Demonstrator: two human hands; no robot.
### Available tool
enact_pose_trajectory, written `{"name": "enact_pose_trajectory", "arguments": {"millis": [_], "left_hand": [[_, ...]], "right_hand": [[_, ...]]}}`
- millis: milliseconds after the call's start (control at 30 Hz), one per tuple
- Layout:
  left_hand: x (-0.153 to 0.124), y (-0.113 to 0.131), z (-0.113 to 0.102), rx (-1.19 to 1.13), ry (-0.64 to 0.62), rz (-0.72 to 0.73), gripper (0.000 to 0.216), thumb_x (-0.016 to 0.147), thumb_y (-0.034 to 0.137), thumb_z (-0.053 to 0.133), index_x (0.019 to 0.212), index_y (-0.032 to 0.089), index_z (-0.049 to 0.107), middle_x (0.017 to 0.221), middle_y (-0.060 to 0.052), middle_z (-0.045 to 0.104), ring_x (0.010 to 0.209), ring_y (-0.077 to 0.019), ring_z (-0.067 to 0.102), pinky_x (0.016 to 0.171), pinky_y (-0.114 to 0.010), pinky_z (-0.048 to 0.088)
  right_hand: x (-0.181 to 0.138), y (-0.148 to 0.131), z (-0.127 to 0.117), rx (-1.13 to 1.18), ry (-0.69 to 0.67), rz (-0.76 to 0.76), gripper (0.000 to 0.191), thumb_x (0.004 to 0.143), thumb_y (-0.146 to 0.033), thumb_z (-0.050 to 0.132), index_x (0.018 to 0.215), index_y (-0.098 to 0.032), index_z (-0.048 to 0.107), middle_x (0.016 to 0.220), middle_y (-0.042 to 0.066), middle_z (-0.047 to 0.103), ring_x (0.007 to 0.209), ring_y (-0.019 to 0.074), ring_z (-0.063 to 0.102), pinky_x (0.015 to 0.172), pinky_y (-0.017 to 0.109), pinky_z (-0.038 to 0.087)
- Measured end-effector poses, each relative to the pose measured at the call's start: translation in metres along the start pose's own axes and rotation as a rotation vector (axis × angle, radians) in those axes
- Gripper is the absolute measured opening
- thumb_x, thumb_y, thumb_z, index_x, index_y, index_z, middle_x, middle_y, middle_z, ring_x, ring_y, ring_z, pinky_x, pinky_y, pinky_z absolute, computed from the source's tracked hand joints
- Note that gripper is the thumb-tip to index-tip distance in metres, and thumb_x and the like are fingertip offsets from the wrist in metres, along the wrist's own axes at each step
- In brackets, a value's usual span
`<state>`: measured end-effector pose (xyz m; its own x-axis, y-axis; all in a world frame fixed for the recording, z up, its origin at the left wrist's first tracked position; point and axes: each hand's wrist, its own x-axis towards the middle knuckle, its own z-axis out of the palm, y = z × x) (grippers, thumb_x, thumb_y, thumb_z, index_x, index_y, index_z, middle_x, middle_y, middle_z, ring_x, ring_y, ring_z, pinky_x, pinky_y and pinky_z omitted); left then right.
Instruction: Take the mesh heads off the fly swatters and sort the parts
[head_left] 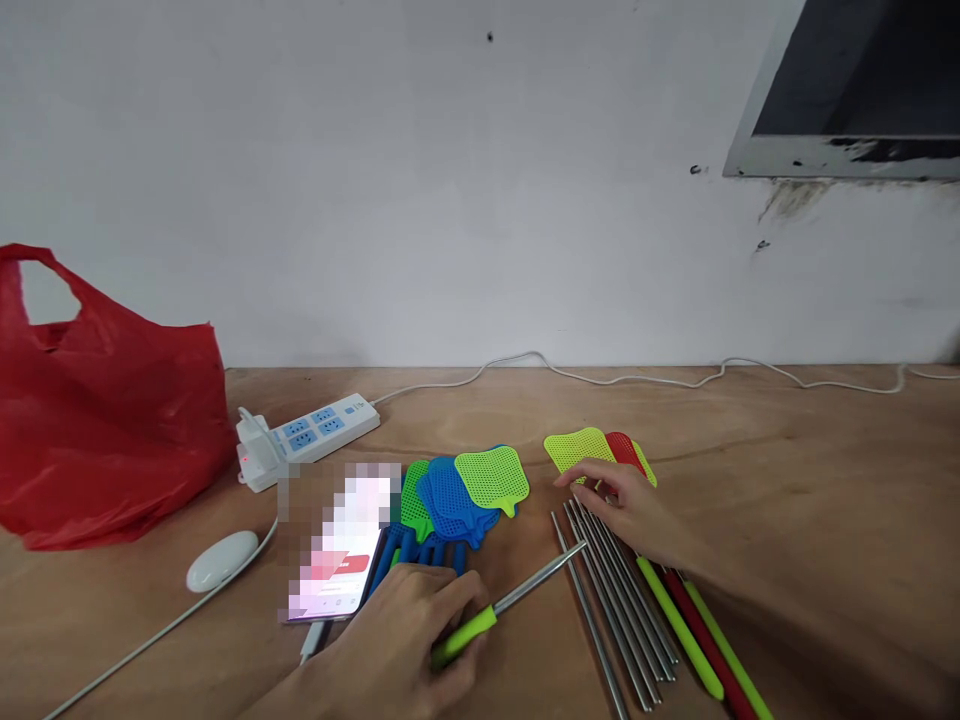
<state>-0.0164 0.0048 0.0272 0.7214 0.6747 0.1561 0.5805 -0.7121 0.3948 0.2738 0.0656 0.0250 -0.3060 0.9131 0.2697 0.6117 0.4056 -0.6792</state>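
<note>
My left hand (pixel 405 635) is closed round a yellow-green handle (pixel 466 634), from which a thin metal rod (pixel 538 581) points up to the right. My right hand (pixel 630 508) is above the far ends of several loose metal rods (pixel 619 610), its thumb and forefinger apart and nothing visible between them. Just beyond those fingers lie a yellow-green fly swatter head (pixel 574 443) and a red swatter head (pixel 622 447). Yellow-green handles (pixel 679 625) and a red handle (pixel 709 640) run under my right forearm. Blue handles (pixel 409 545) show beyond my left hand, partly hidden by it.
Blue swatter heads (pixel 444 492), a green head (pixel 412 500) and a yellow-green head (pixel 491 474) overlap in a pile. Leftward are a lit phone (pixel 337 570), a white power strip (pixel 330 430), a white oval device (pixel 222 561) and a red plastic bag (pixel 112 420). A cable follows the wall.
</note>
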Motion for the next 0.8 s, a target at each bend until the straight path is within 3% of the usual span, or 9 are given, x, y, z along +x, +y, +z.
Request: {"name": "enact_pose_trajectory", "arguments": {"millis": [133,200,300,367,533,800], "left_hand": [[0.0,-0.001,0.0,0.055,-0.026,0.011,0.005,0.083,0.018,0.051,0.086,0.022,0.052,0.069,0.002,0.058,0.059,-0.0163,0.054,0.057,-0.027,0.035],[0.001,-0.001,-0.001,0.074,-0.032,0.008,0.005,0.084,0.018,0.05,0.086,0.022,0.053,0.069,0.002,0.059,0.06,-0.0168,0.056,0.057,-0.027,0.035],[0.001,-0.001,-0.001,0.087,-0.038,0.026,0.005,0.084,0.018,0.052,0.085,0.022,0.054,0.07,0.002,0.061,0.061,-0.0169,0.058,0.057,-0.027,0.037],[0.002,-0.001,-0.001,0.092,-0.041,0.04,0.005,0.084,0.018,0.052,0.086,0.022,0.055,0.072,0.001,0.062,0.062,-0.0169,0.059,0.058,-0.027,0.037],[0.001,-0.003,0.0,0.129,-0.049,0.054,0.007,0.085,0.018,0.053,0.089,0.022,0.057,0.074,0.001,0.065,0.066,-0.0184,0.062,0.062,-0.029,0.04],[0.003,-0.002,0.001,0.131,-0.068,0.046,0.004,0.088,0.02,0.052,0.088,0.022,0.056,0.074,0.001,0.064,0.065,-0.0178,0.061,0.06,-0.028,0.04]], "right_hand": [[0.018,-0.013,0.006,-0.178,-0.109,-0.124,0.024,0.097,-0.031,0.05,0.103,-0.02,0.071,0.1,0.007,0.074,0.081,0.0195,0.067,0.07,0.031,0.051],[0.025,-0.022,0.013,-0.222,-0.142,-0.166,0.024,0.096,-0.032,0.054,0.109,-0.019,0.07,0.11,0.009,0.073,0.094,0.0223,0.067,0.079,0.034,0.053],[0.034,-0.031,0.023,-0.316,-0.186,-0.235,0.037,0.093,-0.037,0.06,0.122,-0.016,0.066,0.13,0.015,0.066,0.123,0.0309,0.057,0.1,0.045,0.046],[0.039,-0.034,0.028,-0.374,-0.229,-0.273,0.048,0.091,-0.043,0.062,0.129,-0.013,0.063,0.135,0.018,0.063,0.131,0.0352,0.05,0.107,0.05,0.04],[0.047,-0.035,0.033,-0.492,-0.315,-0.303,0.055,0.088,-0.049,0.063,0.127,-0.01,0.064,0.131,0.021,0.065,0.124,0.0362,0.057,0.103,0.049,0.044],[0.04,-0.044,0.034,-0.692,-0.316,-0.245,0.036,0.089,-0.033,0.06,0.119,-0.014,0.066,0.107,0.018,0.074,0.099,0.0329,0.069,0.08,0.037,0.049]]}}
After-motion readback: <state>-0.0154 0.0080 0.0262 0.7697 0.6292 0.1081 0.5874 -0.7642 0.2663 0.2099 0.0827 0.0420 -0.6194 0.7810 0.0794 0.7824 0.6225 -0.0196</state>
